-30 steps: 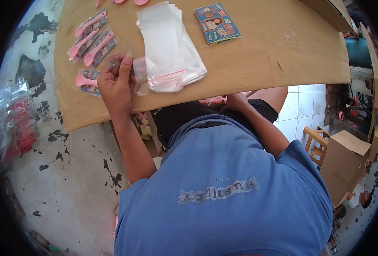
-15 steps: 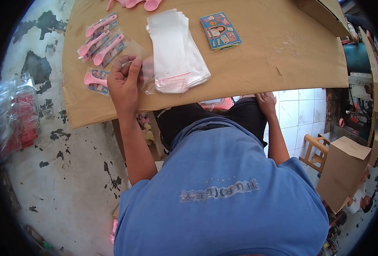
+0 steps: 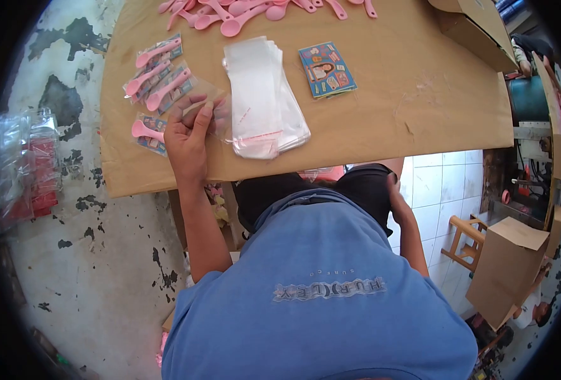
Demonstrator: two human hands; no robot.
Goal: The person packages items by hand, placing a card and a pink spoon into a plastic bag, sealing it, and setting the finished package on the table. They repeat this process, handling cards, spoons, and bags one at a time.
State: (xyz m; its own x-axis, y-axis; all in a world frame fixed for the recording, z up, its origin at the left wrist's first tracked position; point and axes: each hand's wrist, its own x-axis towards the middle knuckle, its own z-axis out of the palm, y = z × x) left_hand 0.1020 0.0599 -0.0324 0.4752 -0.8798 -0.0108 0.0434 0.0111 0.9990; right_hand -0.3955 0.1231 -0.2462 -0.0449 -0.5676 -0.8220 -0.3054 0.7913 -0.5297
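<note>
My left hand (image 3: 192, 130) is at the table's near left, fingers pinched on a clear plastic bag (image 3: 219, 120). Just right of it lies a stack of clear bags (image 3: 258, 88). Packed pink spoons (image 3: 146, 83) with printed cards lie left of and beyond my left hand. A pile of blue printed cards (image 3: 328, 68) rests right of the bag stack. My right hand (image 3: 397, 199) is below the table edge beside my thigh, its fingers partly hidden.
Loose pink spoons (image 3: 242, 19) are heaped at the table's far side. An open cardboard box (image 3: 476, 28) sits at the far right corner. On the right floor are a wooden stool (image 3: 467, 240) and another carton (image 3: 508, 266). A person (image 3: 536, 310) is at the lower right.
The view has tilted, bringing more of the loose spoons into sight. My right hand has moved from the table's edge down beside my thigh. My left hand still pinches the bag.
</note>
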